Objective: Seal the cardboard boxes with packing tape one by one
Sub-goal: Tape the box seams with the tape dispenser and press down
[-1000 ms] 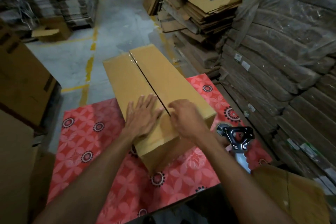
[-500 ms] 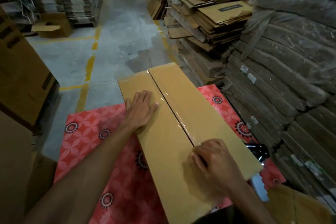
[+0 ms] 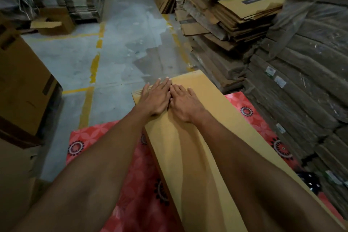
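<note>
Where both bare forearms enter from 6 o'clock, they run up over a long cardboard box [image 3: 190,156], matte tan, smooth-faced, rectangular, lying on a red cloth [image 3: 135,184] printed with pale petals and black-and-white ringed medallions. Box runs from 5 o'clock up toward centre frame. At 4 o'clock, beside the box's right edge, a dark glossy object [image 3: 310,182] sits on the cloth; identity not resolvable.

Left hand [image 3: 156,98]: flat, palm down, fingers spread narrow, pressed on the box top near its far end. Right hand [image 3: 185,102]: same posture, flat and empty, just beside the left, index fingers touching or nearly so. Fingertips of both reach close to the far edge. Centre seam hidden under the hands and arms; tape not discernible here.

Beyond, at 12 o'clock: grey concrete floor [image 3: 120,52], patchy, with worn yellow lines. At 2 o'clock, stacked flattened cartons [image 3: 235,15], ragged-edged; at 3 o'clock, film-wrapped corrugated bundles [image 3: 301,81]. At 9 o'clock, a large upright brown carton [image 3: 20,88].
</note>
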`<state>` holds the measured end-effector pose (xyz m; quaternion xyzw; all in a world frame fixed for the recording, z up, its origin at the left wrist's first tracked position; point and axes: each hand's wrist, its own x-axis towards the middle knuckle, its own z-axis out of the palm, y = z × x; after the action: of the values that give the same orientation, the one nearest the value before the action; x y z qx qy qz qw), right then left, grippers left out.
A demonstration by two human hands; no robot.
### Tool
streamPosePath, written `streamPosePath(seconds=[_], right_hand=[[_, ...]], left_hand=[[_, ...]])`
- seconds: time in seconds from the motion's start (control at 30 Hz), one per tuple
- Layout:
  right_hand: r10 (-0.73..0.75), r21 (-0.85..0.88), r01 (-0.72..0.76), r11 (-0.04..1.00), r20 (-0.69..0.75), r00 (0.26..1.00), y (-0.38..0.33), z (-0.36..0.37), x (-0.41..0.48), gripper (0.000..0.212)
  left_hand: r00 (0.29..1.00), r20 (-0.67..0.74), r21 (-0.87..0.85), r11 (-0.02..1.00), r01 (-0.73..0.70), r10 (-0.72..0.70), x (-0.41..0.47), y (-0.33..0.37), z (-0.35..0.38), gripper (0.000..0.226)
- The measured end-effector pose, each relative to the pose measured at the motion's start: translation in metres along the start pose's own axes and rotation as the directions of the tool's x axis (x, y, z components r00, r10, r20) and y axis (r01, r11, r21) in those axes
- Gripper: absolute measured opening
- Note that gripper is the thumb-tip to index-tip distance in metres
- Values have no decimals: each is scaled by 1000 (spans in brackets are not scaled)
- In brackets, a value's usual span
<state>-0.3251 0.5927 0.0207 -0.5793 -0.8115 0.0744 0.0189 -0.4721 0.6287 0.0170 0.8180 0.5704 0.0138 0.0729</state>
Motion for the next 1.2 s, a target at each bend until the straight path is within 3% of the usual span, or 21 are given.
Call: streamPosePath(seconds=[0.17,0.27,0.53,0.73,0.87,1.1,1.2], right_hand=[[36,-6,-36,999,-51,998,-3,13,-3,58],[45,29,-43,999,-63,997,-4,13,-9,58],[95,44,-93,995,-53,994,-4,21,-101,64],[104,28,-102,994,-74,992,-3,29,-103,75],[104,27,-102,994,-64,993,-6,25,-128,69],[145,50,-142,989,-50,988,-5,32,-245,68],[139,43,-136,990,-78,987,-5,31,-247,70]], left_hand=[[999,-50,78,997,-7,11,6,-6,11,57],[1000,-30,18,1000,-6,6,6,-8,10,57],[1000,-9,17,1000,4,-4,-2,0,4,58],[980,23,85,976,-200,199,-54,32,18,59],[991,27,46,991,-130,128,-64,39,14,58],[997,63,62,997,-44,40,-73,59,11,57],[985,49,63,984,-168,165,-101,86,18,59]])
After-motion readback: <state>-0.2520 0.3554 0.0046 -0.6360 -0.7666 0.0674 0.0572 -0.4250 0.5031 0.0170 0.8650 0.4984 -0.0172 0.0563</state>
